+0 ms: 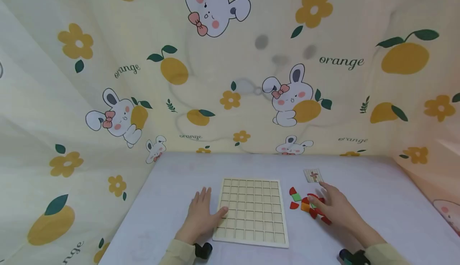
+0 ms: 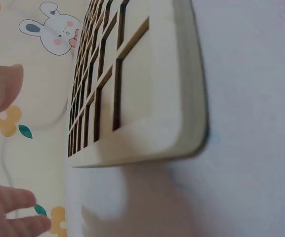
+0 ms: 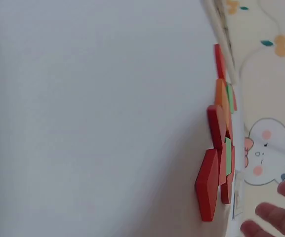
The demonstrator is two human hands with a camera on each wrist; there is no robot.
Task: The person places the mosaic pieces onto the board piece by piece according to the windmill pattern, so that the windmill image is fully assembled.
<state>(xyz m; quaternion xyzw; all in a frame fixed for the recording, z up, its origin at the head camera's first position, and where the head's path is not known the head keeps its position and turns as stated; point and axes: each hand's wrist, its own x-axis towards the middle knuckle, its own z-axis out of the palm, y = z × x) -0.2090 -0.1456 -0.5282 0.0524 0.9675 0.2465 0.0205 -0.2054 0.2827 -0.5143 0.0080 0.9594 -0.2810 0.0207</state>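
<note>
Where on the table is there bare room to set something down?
The table is bare beyond the board, up to the printed cloth; left of the left hand; and between the card and the table's right edge. It's crowded right of the board, where colored blocks cluster near the right hand.

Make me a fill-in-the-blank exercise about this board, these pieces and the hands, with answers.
The coloured pieces are red, orange and ____.
In the head view, they lie to the ____ of the gridded board.
There, the only part of the left hand overlapping the board is its ____.
The small card is nearer the right hand than the ____ hand.
Missing words: green; right; thumb; left.
</note>
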